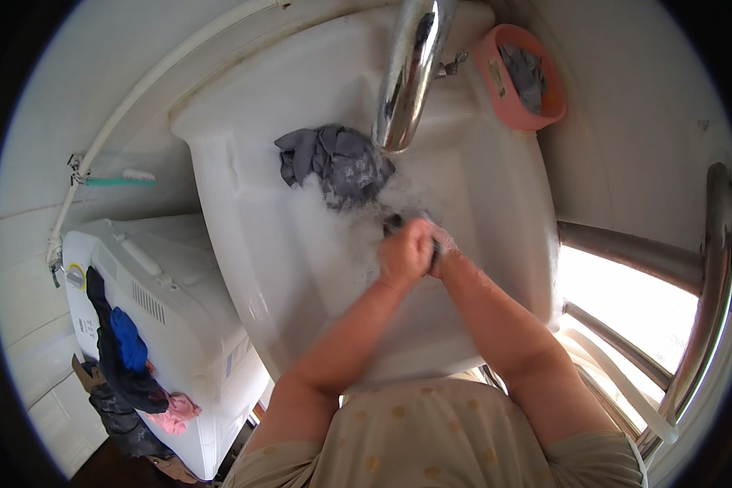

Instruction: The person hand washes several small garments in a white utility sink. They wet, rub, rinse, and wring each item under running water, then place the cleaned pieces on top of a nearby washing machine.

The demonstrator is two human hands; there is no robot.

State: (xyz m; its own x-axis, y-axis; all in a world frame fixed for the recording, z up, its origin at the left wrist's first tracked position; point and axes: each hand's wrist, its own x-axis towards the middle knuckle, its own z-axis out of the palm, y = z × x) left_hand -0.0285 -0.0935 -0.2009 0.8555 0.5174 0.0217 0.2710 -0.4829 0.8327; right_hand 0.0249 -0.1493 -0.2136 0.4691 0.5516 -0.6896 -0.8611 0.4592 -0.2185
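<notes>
Both my hands are together over the white sink basin (268,287), low and right of its middle. My left hand (407,251) is a fist around a dark wet cloth (393,224). Close against it, my right hand (446,244) grips the same cloth, with suds on its skin; motion blur and the left hand hide part of it. Beyond them a bunched grey cloth (335,160) lies in the basin, its near side covered in foam. White suds (317,210) spread between this cloth and my hands. A chrome faucet (399,91) reaches over the basin from the back.
A pink plastic basket (493,79) holding grey cloth stands on the sink's back right corner. To the left, a white washing machine (183,305) has dark, blue and pink clothes (128,341) on it. A green-handled brush (116,181) hangs by the pipe. Metal rails (634,256) run along the right.
</notes>
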